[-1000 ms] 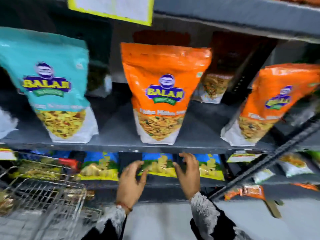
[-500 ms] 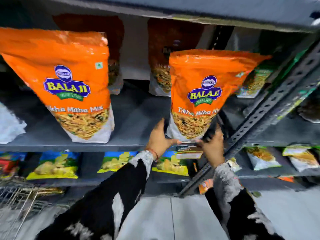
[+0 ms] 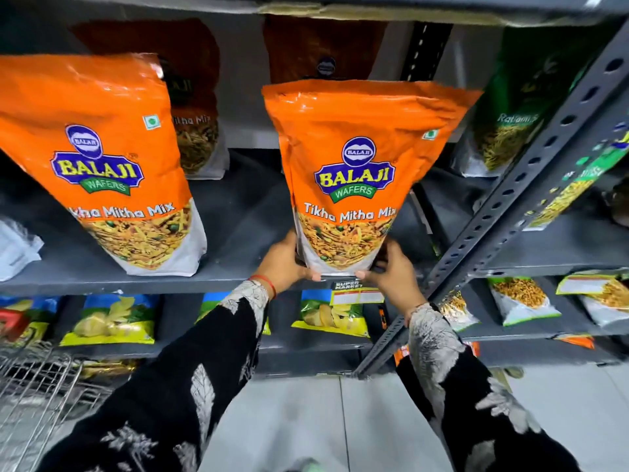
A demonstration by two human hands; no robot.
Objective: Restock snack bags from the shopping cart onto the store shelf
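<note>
Head view: orange bag (image 3: 354, 185), tilted half a second ago, is being squared upright on the shelf (image 3: 238, 216). It is being gripped at the base by left hand (image 3: 286, 264) and right hand (image 3: 391, 270); placement looks nearly finished.

Shop aisle, stocked shelves (image 3: 238, 216), cart (image 3: 37, 386)

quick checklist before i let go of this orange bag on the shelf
1. Grip: left hand and right hand both clasp the base of the orange bag: ok.
2. Base fully on the shelf: the hands hide its bottom edge at the front lip: cannot tell.
3. Upright: the bag leans slightly, top to the right: not ok.
4. Label facing out: brand and name readable: ok.
5. Clearance: open gap to the neighbouring orange bag on the left; the slanted metal upright stands close on the right: ok.
6. Room behind: dark bags stand further back: cannot tell.
</note>
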